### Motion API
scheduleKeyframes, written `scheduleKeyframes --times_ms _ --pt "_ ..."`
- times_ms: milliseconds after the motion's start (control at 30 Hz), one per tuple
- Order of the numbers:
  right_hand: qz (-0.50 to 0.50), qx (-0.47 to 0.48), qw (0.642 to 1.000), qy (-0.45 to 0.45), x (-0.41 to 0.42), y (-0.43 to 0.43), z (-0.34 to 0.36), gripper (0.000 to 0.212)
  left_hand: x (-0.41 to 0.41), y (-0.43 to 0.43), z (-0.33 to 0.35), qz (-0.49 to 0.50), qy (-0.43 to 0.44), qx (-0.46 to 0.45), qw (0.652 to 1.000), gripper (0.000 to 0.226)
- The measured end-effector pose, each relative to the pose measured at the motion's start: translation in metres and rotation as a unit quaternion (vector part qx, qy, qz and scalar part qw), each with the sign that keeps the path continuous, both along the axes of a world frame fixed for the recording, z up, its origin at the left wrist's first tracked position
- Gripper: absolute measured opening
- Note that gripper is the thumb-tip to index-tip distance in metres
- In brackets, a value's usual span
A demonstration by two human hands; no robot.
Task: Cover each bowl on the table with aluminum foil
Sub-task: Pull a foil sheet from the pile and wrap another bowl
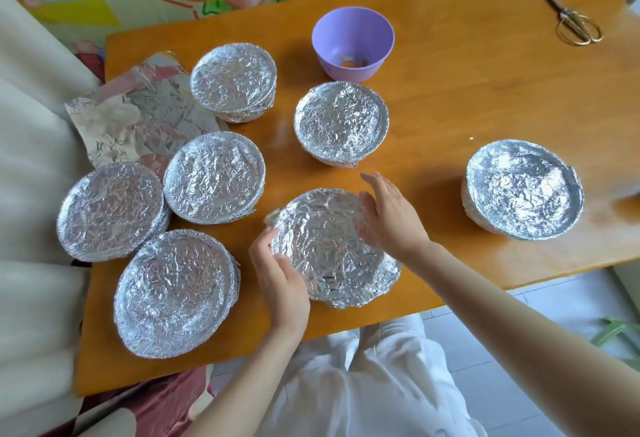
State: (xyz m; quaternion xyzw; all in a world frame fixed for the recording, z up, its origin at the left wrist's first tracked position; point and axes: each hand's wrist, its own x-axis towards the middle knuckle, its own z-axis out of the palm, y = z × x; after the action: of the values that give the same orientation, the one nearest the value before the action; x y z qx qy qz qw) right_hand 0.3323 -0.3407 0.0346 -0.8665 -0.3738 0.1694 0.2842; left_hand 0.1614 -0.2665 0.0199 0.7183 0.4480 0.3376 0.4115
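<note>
At about 9 o'clock on the table [485,90] lies a spare foil sheet [138,114], half over the edge, probably kept near for the next cover. Beside it four covered bowls [214,177] stand close together, I think put aside as finished.

At 6 o'clock the left hand [280,274] curls its fingers around the rim of the near bowl [329,246] at its 9 o'clock side, gripping the foil there. The right hand [391,215] lies with straight fingers against the rim at 2 o'clock, so the two hands seem to press the foil down from opposite sides. Its foil is loose and ragged at 5 o'clock.

A fifth covered bowl [341,123] stands at the centre. The purple bowl [353,43], at 12 o'clock, has no foil yet. Another covered bowl [523,189] is at 3 o'clock, and the scissors [575,22] at 2 o'clock, well apart.
</note>
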Motion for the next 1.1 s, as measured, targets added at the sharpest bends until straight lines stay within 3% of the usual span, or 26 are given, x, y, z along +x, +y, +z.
scheduleKeyframes --times_ms 167,367,567,767,867,1100 --pt "0.012 0.007 1.0 -0.009 -0.022 -0.011 -0.012 0.042 0.009 0.024 0.006 -0.088 0.043 0.078 0.992 0.036" --pt "-0.024 0.033 0.996 0.074 -0.028 -0.012 -0.018 0.041 0.033 0.051 0.009 -0.208 0.135 0.034 0.968 0.039" --pt "-0.108 0.111 0.971 0.183 -0.034 -0.009 -0.021 0.036 0.033 0.063 0.008 -0.196 0.192 0.038 0.961 0.038" --pt "-0.185 0.139 0.942 0.244 -0.041 -0.002 -0.019 0.033 0.025 0.067 0.007 -0.155 0.139 -0.051 0.977 0.034" --pt "-0.196 0.134 0.941 0.239 -0.045 0.0 -0.021 0.032 0.022 0.062 0.006 -0.129 0.136 -0.093 0.978 0.033" --pt "-0.161 0.106 0.964 0.182 -0.042 -0.001 -0.022 0.023 0.02 0.057 0.005 -0.103 0.141 -0.083 0.981 0.034"
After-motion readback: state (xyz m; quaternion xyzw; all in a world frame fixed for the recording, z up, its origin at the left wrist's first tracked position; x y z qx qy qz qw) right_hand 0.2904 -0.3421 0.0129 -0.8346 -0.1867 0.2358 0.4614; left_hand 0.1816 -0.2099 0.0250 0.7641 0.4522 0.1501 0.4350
